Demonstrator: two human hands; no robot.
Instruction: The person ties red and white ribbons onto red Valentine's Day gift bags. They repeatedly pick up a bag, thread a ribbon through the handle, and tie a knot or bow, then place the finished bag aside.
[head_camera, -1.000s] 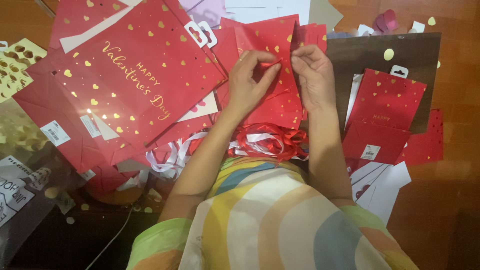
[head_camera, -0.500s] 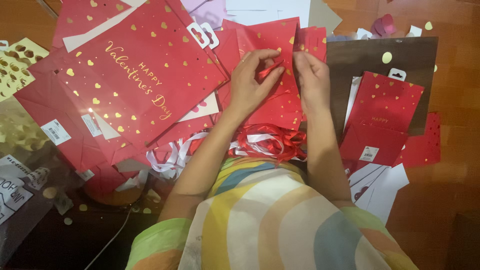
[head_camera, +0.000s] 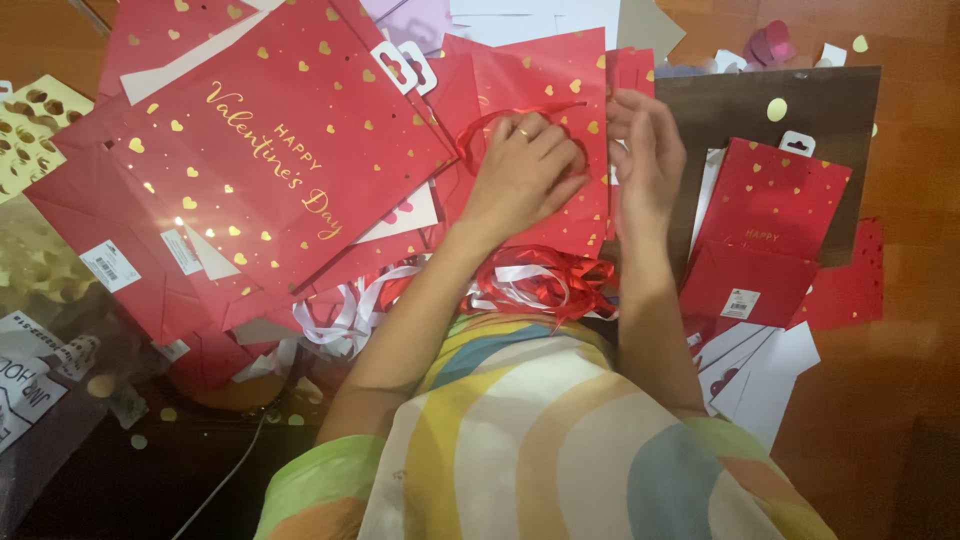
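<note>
Your left hand (head_camera: 525, 165) lies curled, knuckles up, on a red gift bag (head_camera: 560, 110) dotted with gold hearts, near the middle of the wooden floor (head_camera: 915, 150) at the far side of the spread. Its fingers pinch a thin red ribbon (head_camera: 500, 118) that loops up from the bag's face and runs toward your right hand (head_camera: 648, 150). That hand stands just beside the bag's right edge, fingers bent and close together by the ribbon's end; you cannot tell whether they actually grip it.

To the left, overlapping the bag's corner, lies a large red bag (head_camera: 270, 150) with gold lettering and white hang tabs, tilted across more red bags. A sheet of punched gold paper (head_camera: 25, 125) sits at the far left edge. To the right, a dark brown sheet (head_camera: 790, 110) carries a small red bag (head_camera: 765, 230), with white cards (head_camera: 770, 375) poking out below it. A tangle of red and white ribbons (head_camera: 540, 280) rests between your forearms, just above your striped, rainbow-coloured top (head_camera: 540, 440).
</note>
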